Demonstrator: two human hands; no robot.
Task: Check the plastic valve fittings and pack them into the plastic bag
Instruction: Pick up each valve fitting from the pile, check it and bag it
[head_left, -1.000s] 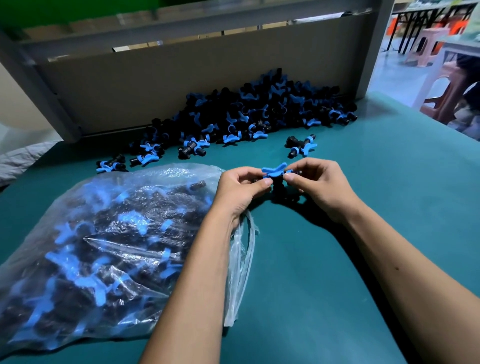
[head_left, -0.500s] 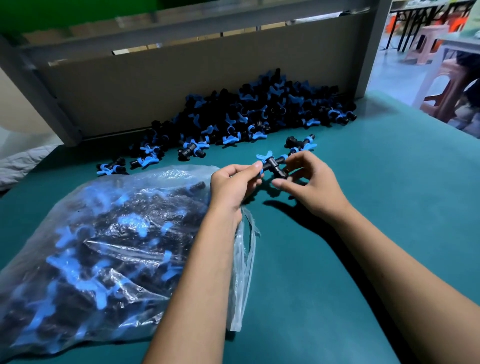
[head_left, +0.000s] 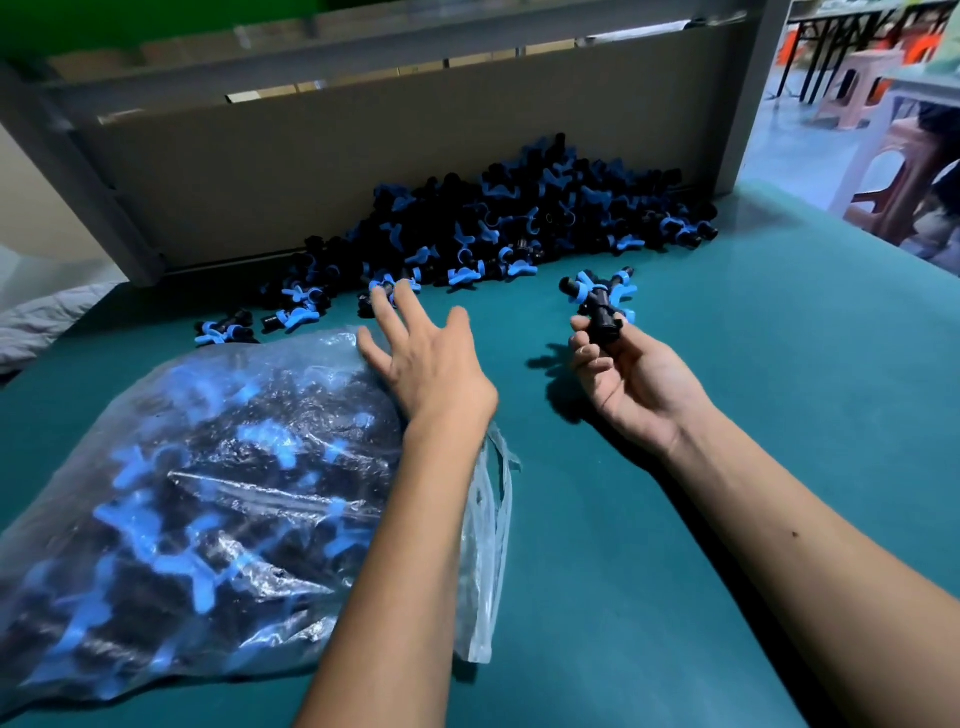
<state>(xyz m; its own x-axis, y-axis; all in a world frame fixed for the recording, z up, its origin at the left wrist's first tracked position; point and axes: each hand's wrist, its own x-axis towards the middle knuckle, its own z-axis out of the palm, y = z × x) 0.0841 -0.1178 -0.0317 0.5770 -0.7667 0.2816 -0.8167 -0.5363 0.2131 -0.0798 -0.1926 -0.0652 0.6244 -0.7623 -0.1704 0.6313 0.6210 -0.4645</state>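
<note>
The right hand (head_left: 631, 371) curls round a black plastic valve fitting with blue wing handles (head_left: 602, 306), raised off the teal table (head_left: 727, 467), probably for checking; the left hand (head_left: 426, 358), fingers spread and empty, reaches over the clear plastic bag (head_left: 208, 493) toward the heap of loose fittings (head_left: 519, 223). Bare table lies right of the bag; its mouth cannot be made out.

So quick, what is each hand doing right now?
Left hand: open, fingers spread, reaching toward the loose fittings, holding nothing.
Right hand: closed on one black and blue valve fitting.
</note>
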